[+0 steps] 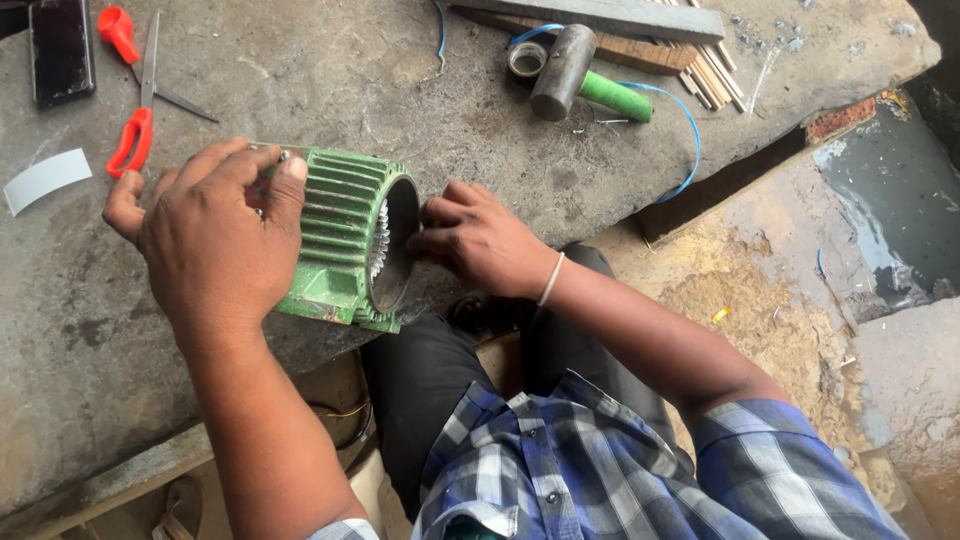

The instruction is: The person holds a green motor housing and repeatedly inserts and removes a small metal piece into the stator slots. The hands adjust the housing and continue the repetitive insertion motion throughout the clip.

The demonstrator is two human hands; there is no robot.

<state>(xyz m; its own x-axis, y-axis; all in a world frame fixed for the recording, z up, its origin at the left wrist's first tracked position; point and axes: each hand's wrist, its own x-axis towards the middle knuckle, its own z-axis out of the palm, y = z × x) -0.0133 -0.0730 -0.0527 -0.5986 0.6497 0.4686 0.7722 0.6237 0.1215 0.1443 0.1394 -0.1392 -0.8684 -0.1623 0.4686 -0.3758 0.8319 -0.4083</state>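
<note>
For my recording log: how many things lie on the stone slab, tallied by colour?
Green: 2, the ribbed motor housing that both hands steady, and the hammer by its green grip
Orange: 1, the scissors
Black: 1, the phone
White: 1, the paper strip
Blue: 1, the wire
Grey: 1, the tape roll
Total: 7

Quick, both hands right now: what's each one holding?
Left hand: closed over the far end of the green finned motor housing.
Right hand: fingertips at the housing's open rim; grip cannot be told.
</note>
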